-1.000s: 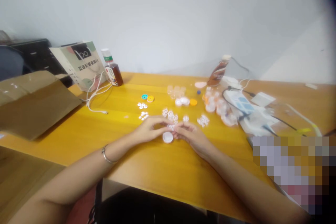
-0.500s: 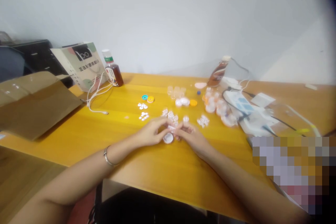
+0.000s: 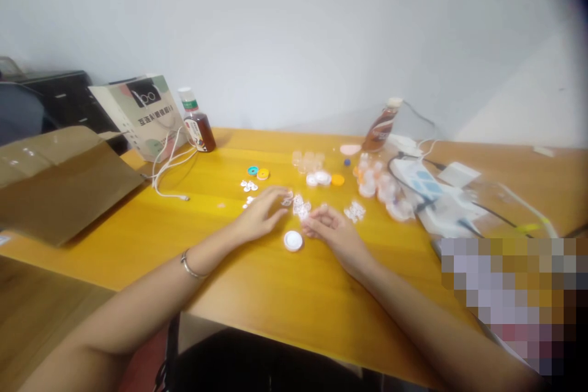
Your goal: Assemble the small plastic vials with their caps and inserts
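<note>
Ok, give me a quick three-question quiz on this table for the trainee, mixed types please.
1. True or false: the white round cap lies on the table in the gap between the left hand and the right hand.
2. Multiple choice: what is the left hand reaching toward? A) the cluster of small clear pieces B) the cardboard box C) the power strip
3. Fill in: the dark drink bottle at the table's far left stands next to a paper ____.

Key: 1 true; 2 A; 3 bag.
</note>
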Motion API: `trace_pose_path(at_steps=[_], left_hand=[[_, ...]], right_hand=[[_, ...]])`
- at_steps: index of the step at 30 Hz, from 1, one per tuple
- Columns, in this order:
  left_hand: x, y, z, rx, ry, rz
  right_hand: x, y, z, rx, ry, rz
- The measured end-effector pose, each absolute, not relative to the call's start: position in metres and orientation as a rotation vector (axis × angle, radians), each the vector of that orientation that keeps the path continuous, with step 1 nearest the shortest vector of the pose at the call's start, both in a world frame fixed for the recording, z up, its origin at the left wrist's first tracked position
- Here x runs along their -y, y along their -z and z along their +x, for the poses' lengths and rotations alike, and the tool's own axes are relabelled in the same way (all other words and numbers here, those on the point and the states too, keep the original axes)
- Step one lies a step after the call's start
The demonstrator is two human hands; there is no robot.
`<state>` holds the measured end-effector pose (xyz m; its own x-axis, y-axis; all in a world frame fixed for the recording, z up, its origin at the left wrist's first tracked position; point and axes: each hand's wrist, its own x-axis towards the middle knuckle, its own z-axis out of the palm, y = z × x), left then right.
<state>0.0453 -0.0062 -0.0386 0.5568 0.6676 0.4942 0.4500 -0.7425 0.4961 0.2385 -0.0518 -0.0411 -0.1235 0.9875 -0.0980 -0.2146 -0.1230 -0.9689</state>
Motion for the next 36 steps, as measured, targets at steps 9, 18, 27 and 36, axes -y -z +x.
trace_pose_path(at_steps=[9,18,27,36], left_hand=[[0.0,0.05,0.043,-1.025,-0.713,2.706],[0.004,0.044,0.046,-1.075,-0.907,2.577],[0.02,0.032,0.051,-1.052,-1.042,2.351],[0.009,0.037,0.046,-0.902,-1.056,2.014]], right_hand=[[0.052,0.041,0.239,1.036,-1.429,-1.083],[0.05,0.042,0.241,1.049,-1.465,-1.107],[0.05,0.042,0.241,1.011,-1.553,-1.083],[0.049,0.044,0.242,1.06,-1.553,-1.071]])
